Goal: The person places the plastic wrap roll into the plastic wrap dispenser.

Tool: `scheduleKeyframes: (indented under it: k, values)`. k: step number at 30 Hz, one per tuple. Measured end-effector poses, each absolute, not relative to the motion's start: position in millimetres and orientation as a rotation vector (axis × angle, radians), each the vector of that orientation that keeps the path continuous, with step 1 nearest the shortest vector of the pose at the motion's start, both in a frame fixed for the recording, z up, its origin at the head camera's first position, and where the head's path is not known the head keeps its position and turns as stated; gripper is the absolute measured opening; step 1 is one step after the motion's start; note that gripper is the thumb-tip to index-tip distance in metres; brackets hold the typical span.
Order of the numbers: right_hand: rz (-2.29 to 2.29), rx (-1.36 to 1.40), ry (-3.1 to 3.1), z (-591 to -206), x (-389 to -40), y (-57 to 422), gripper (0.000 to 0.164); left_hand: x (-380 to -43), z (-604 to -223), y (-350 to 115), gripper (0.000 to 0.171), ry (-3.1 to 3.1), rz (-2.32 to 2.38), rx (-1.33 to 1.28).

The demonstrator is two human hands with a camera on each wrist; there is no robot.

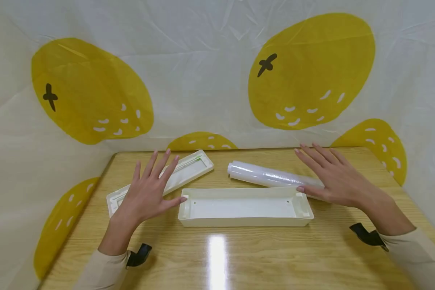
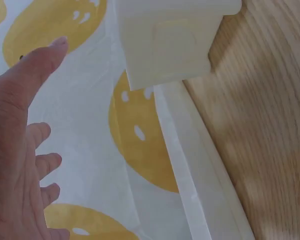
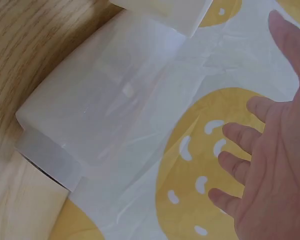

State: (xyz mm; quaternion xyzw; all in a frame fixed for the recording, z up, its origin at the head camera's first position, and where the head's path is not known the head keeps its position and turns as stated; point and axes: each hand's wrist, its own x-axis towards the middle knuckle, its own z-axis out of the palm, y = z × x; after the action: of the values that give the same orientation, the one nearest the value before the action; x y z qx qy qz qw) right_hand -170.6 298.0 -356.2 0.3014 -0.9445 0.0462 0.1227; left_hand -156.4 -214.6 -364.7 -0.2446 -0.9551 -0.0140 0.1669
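Note:
An open, cream-coloured rectangular box stands on the wooden table between the hands. Behind it to the right lies a roll of clear plastic wrap, its right part hidden by the right hand. A long cream lid with a recessed frame and a green strip lies aslant at the left, partly covered by the left hand. My left hand is spread, its thumb near the box's left end. My right hand is spread over the roll's right end. Both hands hold nothing. In the left wrist view the box end shows beyond the thumb.
A white sheet printed with yellow fruit hangs behind the table and along its sides. The wooden tabletop runs toward me, with a bright reflection at the front. Black straps stick out at both sleeve cuffs.

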Motion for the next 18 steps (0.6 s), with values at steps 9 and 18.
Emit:
scheduleKeyframes:
  k: [9, 18]
  values:
    - [0.142, 0.890, -2.785, -357.7, -175.3, 303.7, 0.090, -157.8, -363.6, -217.3, 0.103, -2.772, -0.101, -0.683]
    - [0.187, 0.900, -2.845, -354.8, -175.4, 313.1, 0.078, -156.6, -367.5, -223.7, 0.092, -2.910, -0.456, -0.654]
